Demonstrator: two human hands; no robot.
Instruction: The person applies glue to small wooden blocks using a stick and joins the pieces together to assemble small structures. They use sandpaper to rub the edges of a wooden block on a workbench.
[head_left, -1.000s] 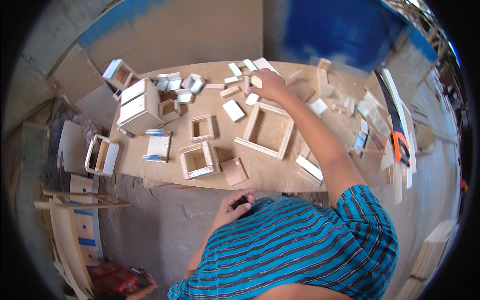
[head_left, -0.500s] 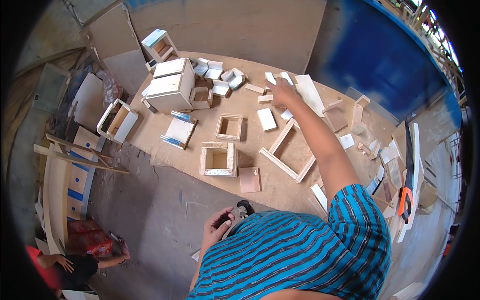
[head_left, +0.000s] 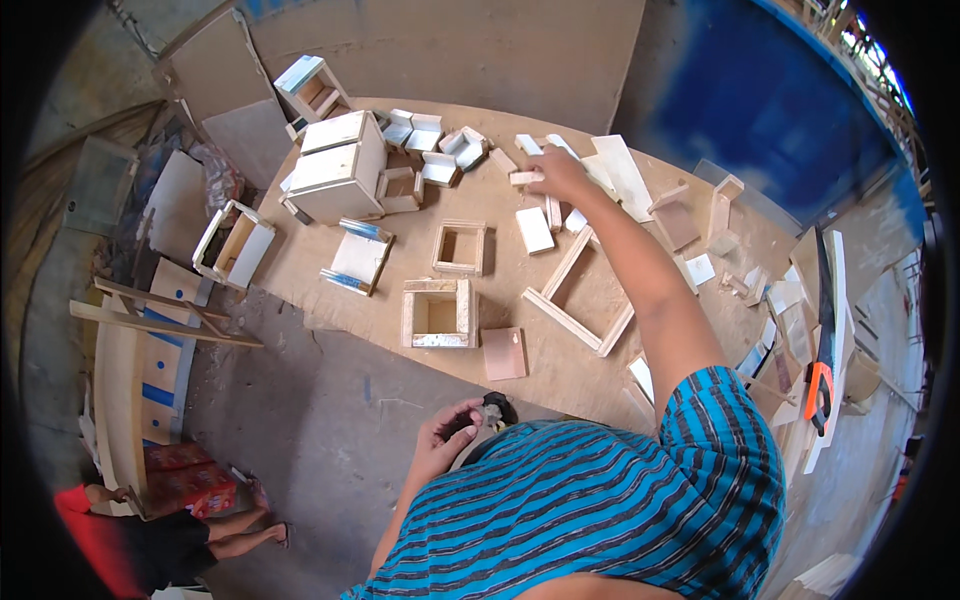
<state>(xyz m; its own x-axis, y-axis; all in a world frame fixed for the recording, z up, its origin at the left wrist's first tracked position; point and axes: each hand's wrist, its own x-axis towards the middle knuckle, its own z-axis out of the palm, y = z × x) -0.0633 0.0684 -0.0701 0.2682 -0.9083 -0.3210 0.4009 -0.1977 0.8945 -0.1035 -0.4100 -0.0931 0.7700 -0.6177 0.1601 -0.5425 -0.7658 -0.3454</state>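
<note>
My right arm reaches over the plywood worktable (head_left: 400, 315). My right hand (head_left: 558, 174) is closed, with its fingertips on a small wooden block (head_left: 526, 179). White-faced wood pieces (head_left: 529, 145) lie just beyond those fingers, and a white rectangular piece (head_left: 535, 230) lies nearer me. Held low by my body, my left hand (head_left: 447, 432) is loosely curled, thumb and fingers apart, with nothing visible in it. A black object (head_left: 497, 408), too unclear to name, is close beside it. Under my right forearm sits an open wooden frame (head_left: 565, 322).
Wooden box frames (head_left: 440, 340), a larger two-part box (head_left: 335, 180) and a flat square board (head_left: 503, 354) stand or lie on the table. An orange-handled saw (head_left: 818, 390) rests among offcuts at right. Another person (head_left: 150, 540) is on the floor at lower left.
My right hand has drawn slightly back and left, from the white-faced pieces to the small block, which is now tilted up. The other person's legs have come further into view.
</note>
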